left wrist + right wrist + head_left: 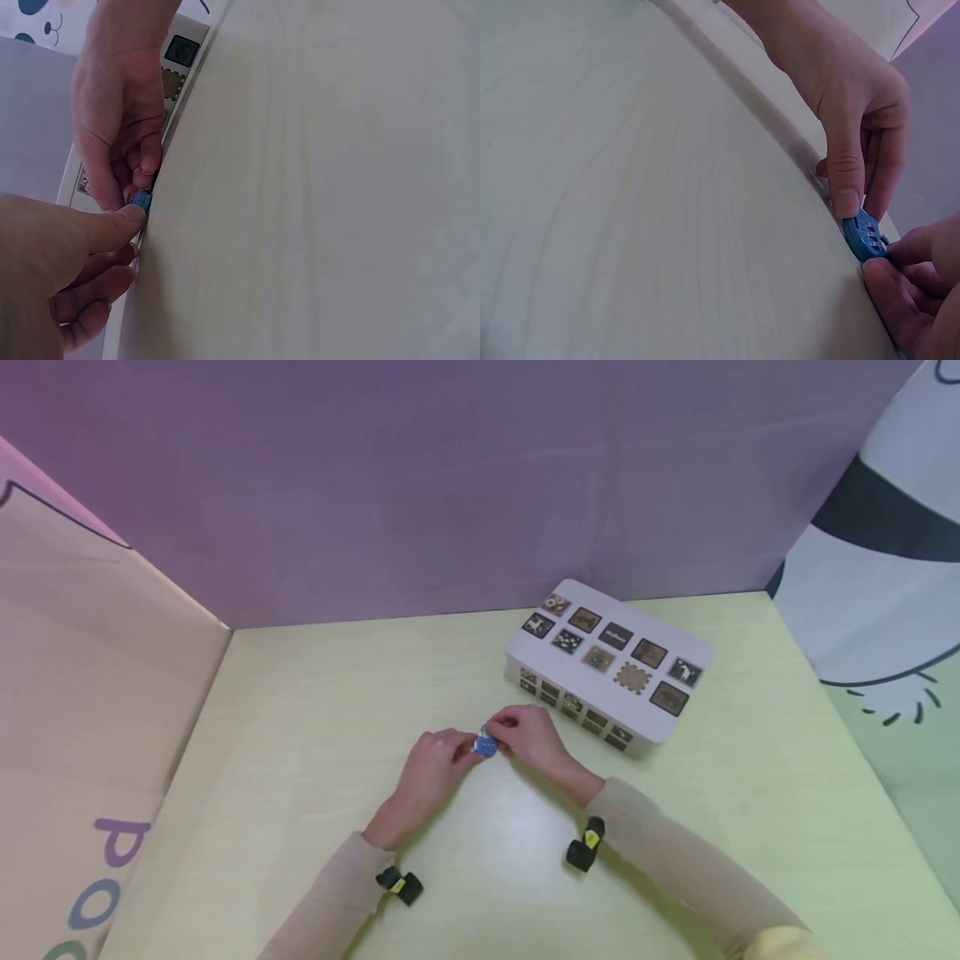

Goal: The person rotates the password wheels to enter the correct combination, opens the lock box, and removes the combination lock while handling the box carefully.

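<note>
Between both hands is a small blue combination padlock (486, 744), its number dials showing in the right wrist view on the lock's face (865, 235). My left hand (433, 772) pinches the padlock's body with thumb and fingers from the left. From the other side, my right hand (534, 739) pinches it at the shackle end. Seen from the left wrist, only a bit of the blue lock (141, 199) shows between the fingertips of the two hands. Both hands are close over the light wooden table (315, 710).
Just beyond the right hand stands a white box (611, 652) with small square pictures on its lid and side. A purple panel (450, 485) rises along the table's back edge, with printed panels at left and right. Black wrist cameras sit on both sleeves.
</note>
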`<state>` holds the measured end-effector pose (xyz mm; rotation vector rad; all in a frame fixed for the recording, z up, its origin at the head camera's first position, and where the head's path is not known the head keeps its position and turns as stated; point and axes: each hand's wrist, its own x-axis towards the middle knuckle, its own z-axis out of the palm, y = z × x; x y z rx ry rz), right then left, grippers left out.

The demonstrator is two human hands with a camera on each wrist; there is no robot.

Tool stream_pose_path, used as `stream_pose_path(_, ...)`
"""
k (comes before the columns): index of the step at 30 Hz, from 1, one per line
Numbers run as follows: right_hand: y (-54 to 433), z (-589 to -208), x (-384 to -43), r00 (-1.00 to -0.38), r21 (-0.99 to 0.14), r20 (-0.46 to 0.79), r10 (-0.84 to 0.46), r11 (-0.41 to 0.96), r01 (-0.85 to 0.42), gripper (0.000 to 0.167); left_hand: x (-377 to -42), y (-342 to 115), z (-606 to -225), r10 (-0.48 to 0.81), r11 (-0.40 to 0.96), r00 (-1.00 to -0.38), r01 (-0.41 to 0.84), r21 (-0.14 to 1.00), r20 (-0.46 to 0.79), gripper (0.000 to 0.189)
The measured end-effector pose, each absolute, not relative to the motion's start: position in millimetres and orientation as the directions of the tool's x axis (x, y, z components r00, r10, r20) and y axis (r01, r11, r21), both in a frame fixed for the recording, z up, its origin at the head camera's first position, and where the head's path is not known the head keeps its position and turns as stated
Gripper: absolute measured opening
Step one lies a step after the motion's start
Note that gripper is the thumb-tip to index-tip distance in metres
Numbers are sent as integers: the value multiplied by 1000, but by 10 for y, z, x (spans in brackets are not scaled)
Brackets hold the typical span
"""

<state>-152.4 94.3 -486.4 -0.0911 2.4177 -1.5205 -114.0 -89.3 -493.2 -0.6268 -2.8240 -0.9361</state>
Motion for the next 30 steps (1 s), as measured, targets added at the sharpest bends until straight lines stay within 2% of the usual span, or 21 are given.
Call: stream_pose_path(30, 927, -4890, -1495, -968, -883, -156, -198, 466, 48, 10, -1123, -889, -4922, 344, 719, -918, 392, 573, 197, 18)
